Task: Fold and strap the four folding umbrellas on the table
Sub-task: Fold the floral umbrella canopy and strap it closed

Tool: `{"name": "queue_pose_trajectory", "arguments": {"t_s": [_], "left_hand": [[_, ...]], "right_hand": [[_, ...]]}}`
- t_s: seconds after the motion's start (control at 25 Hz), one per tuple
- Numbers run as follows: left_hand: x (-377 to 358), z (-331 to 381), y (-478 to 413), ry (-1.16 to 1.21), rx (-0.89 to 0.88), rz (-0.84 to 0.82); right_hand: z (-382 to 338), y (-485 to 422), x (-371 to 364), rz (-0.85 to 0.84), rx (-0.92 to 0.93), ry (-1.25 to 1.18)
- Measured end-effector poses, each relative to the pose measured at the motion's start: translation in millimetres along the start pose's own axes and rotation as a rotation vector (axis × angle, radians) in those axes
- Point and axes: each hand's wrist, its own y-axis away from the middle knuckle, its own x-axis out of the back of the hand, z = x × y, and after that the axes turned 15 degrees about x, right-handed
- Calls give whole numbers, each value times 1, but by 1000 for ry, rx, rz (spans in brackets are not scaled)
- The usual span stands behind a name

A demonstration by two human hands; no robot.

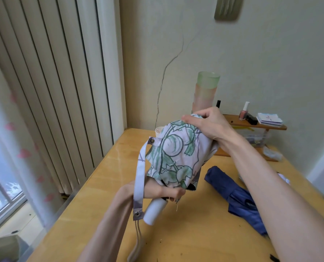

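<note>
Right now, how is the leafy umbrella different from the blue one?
The leafy umbrella is up in the air, gripped by the left hand near its handle and the right hand over its top; the blue umbrella lies on the table. The leafy umbrella is pale with green patterns; the blue umbrella is plain dark blue. The leafy umbrella's strap hangs loose; the blue umbrella shows none. Both are collapsed, with rumpled cloth.
</note>
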Motion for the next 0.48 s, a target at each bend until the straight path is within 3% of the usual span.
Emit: {"name": "queue_pose_trajectory", "arguments": {"t_s": [0.12, 0.2, 0.28, 0.36, 0.44, 0.48], "left_hand": [[13, 12, 19, 95, -137, -102], [42, -2, 25, 268, -155, -30], [70, -20, 19, 464, -166, 306], [75, -7, 20, 503, -324, 656], [48, 33, 29, 405, -530, 760], [27, 53, 32, 240, -604, 766]], "right_hand": [[-4, -4, 6, 97, 45, -2], [-8, -7, 14, 189, 99, 74], [-15, -8, 19, 286, 144, 298], [-25, -6, 16, 336, 157, 531], [-35, -5, 5, 349, 171, 649], [-37, -6, 0, 357, 168, 668]]}}
